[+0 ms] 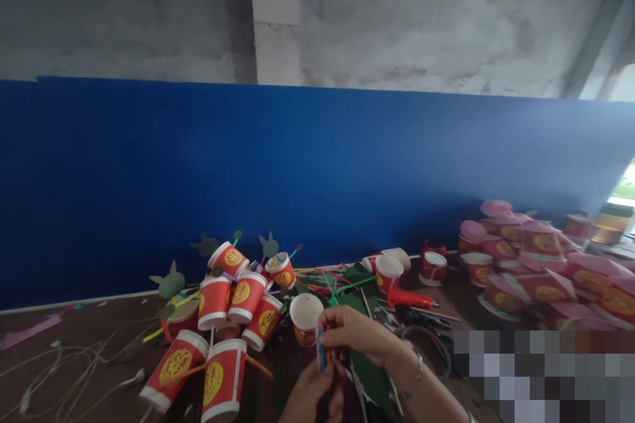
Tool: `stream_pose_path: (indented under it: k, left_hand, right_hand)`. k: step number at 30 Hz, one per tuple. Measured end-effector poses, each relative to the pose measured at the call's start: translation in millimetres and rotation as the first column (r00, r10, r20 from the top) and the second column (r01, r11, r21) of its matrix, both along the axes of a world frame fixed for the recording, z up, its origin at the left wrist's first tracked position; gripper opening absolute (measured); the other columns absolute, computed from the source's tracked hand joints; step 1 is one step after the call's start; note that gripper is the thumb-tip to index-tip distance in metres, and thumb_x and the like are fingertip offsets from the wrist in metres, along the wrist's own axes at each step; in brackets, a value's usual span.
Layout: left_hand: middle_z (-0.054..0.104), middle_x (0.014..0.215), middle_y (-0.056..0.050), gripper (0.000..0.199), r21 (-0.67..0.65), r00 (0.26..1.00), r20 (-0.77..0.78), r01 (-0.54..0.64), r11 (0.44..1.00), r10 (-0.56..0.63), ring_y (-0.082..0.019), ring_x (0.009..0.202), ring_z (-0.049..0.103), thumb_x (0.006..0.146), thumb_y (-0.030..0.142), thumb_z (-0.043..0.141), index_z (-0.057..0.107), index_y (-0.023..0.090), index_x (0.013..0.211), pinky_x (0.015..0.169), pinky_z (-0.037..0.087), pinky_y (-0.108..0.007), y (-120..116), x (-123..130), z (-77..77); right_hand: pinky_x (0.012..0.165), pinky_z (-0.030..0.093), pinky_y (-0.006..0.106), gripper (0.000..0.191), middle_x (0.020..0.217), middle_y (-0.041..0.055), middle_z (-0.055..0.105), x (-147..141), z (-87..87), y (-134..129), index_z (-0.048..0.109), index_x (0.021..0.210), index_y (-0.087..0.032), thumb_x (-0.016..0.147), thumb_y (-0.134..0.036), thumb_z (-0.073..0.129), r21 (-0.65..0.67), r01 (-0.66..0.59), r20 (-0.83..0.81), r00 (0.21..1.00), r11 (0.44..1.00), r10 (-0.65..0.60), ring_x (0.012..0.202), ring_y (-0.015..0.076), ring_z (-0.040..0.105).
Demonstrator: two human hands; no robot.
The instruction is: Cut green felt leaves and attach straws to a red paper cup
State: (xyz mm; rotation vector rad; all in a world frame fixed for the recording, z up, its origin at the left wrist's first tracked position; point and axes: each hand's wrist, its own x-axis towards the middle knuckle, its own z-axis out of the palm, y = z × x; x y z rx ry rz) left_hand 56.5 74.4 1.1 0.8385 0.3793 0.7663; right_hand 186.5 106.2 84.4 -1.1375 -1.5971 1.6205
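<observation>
Close in front of me, my left hand [313, 391] and my right hand [353, 334] meet, fingertips pinched together. Between them is a narrow blue strip [323, 358], perhaps a piece of straw. Something orange shows beside it, and a pale translucent edge runs along its left; the fingers partly cover both. My right hand is above, with a bracelet on its wrist. Just behind the hands stands a red and white paper cup [306, 317], its mouth facing up. Green paper [370, 373] lies under my right forearm.
Several decorated red cups [214, 303] are piled at left. A red glue gun [411, 299] and loose coloured straws [322, 275] lie behind. Pink-topped cups [540, 244] crowd the right. White earphones [133, 378] sprawl at left. A blue panel [297, 165] backs the table.
</observation>
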Motion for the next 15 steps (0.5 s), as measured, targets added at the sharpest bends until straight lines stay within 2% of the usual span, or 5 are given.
stream_pose_path:
  k: [4,7,10,13,15]
  left_hand:
    - [0.039,0.039,0.011,0.050,-0.064,0.999,-0.054,-0.001,0.998,-0.003,-0.002,0.025,0.021,0.059,0.061,0.065,0.046,0.019,0.077,0.031,0.008,-0.019,-4,-1,6.7]
    - [0.041,0.040,0.011,0.048,-0.069,0.999,-0.037,0.020,0.997,-0.023,-0.002,0.024,0.021,0.061,0.061,0.064,0.045,0.020,0.078,0.029,0.009,-0.019,-6,-2,9.5]
    - [0.041,0.039,0.011,0.048,-0.043,0.999,-0.024,0.021,0.999,-0.023,-0.003,0.023,0.023,0.061,0.061,0.063,0.046,0.020,0.078,0.029,0.011,-0.019,-5,-2,6.6]
    - [0.041,0.038,0.011,0.050,-0.030,0.998,-0.058,0.021,0.999,-0.022,-0.003,0.023,0.021,0.060,0.063,0.063,0.047,0.019,0.078,0.030,0.009,-0.019,-3,1,-2.1]
    - [0.040,0.037,0.010,0.050,-0.021,0.997,-0.071,0.025,0.999,-0.027,-0.003,0.024,0.021,0.060,0.063,0.063,0.049,0.018,0.078,0.031,0.009,-0.019,-1,4,-10.1]
  right_hand:
    - [0.042,0.035,0.013,0.032,0.068,-0.0044,0.057,0,3.6,1,0.060,0.094,-0.016,0.063,-0.018,0.064,0.106,0.073,0.068,0.994,0.992,-0.081,0.051,0.0048,0.050]
    - [0.044,0.036,0.015,0.024,0.060,-0.0042,0.057,2,6.0,1,0.062,0.085,-0.013,0.064,-0.023,0.065,0.058,0.022,0.120,0.992,0.998,-0.029,0.048,0.0051,0.048]
    - [0.046,0.037,0.017,0.022,0.058,-0.0028,0.059,2,7.5,-2,0.063,0.077,-0.012,0.063,-0.028,0.067,0.021,0.006,0.084,0.996,1.000,-0.008,0.048,0.0064,0.051]
    - [0.048,0.035,0.017,0.022,0.060,-0.0031,0.060,-1,8.1,-5,0.064,0.075,-0.013,0.062,-0.030,0.070,0.074,0.001,0.046,0.999,0.997,-0.004,0.051,0.0061,0.050]
    - [0.048,0.033,0.017,0.021,0.057,-0.0034,0.058,-2,7.8,-4,0.065,0.068,-0.013,0.062,-0.033,0.070,0.135,0.044,0.033,0.998,0.990,-0.049,0.051,0.0060,0.047]
